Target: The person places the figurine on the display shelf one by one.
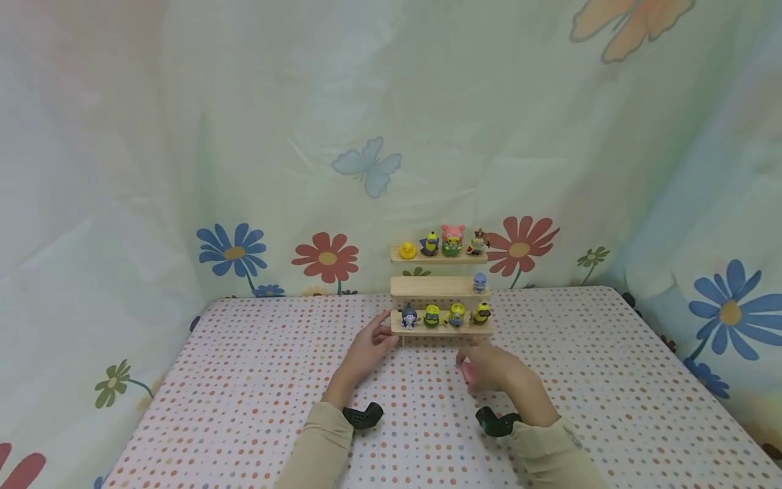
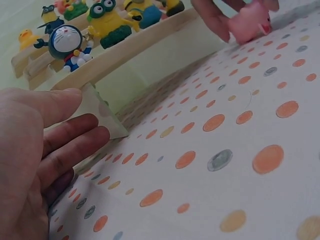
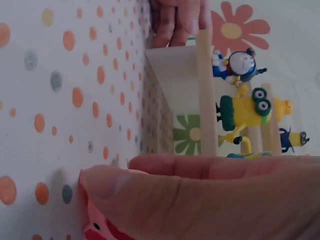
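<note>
A pink pig figurine (image 2: 247, 22) is pinched between the thumb and fingers of my right hand (image 1: 493, 368), low over the dotted cloth in front of the shelf. My left hand (image 1: 366, 352) is at the left end of a three-tier wooden display shelf (image 1: 427, 286), its thumb against the bottom tier's end and its fingers loosely extended beside the white side support (image 2: 102, 112). On the bottom tier stand a blue-and-white cat figurine (image 2: 67, 42), a yellow goggled figurine in a green skirt (image 3: 245, 109) and two more yellow goggled figurines.
The top tier bears a yellow duck (image 1: 407, 251), a caped yellow figurine (image 1: 430, 244), a pink-hooded figurine (image 1: 453, 241) and a crowned figurine (image 1: 478, 242). A small bluish figurine (image 1: 480, 282) stands at the middle tier's right end. Behind the dotted tablecloth (image 1: 256, 394) hangs a flowered curtain (image 1: 275, 170).
</note>
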`<state>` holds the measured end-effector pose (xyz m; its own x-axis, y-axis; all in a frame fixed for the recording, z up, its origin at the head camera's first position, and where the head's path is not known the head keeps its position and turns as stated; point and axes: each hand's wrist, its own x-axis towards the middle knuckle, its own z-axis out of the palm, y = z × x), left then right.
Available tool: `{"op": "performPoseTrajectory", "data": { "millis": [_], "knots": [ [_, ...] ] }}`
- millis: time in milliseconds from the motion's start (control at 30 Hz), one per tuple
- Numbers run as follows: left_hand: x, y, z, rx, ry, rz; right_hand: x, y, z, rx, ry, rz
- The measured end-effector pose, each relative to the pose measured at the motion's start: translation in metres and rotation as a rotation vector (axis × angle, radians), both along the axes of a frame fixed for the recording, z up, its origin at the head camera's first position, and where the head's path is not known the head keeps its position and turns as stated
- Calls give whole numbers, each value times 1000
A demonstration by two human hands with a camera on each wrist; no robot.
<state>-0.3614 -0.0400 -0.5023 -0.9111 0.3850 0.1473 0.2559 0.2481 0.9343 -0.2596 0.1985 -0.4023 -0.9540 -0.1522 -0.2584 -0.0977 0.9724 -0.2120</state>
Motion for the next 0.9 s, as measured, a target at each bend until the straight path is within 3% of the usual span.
{"op": "performPoseTrajectory", "data": {
  "millis": [100,233,367,500,567,667,733,900],
  "knots": [
    [3,1,2,8,-4,4,-2,6,-1,-47,2,42],
    [5,3,3,10,-3,-12,-1,16,11,-197,50,113],
    [5,3,6,-3,-13,-17,0,22,25,-399,223,100],
    [3,2,7,-12,-22,-5,-3,23,35,-581,471,-6],
    [2,1,7,-15,-26,0,-6,23,37,-702,537,-81],
    [2,0,6,-19,-30,5,-9,25,38,-894,549,-180],
    [2,-1,5,-25,-34,8,-11,28,36,-960,531,-235],
    [4,0,4,-24,-25,7,-15,34,32,-959,513,-305]
  ]
}}
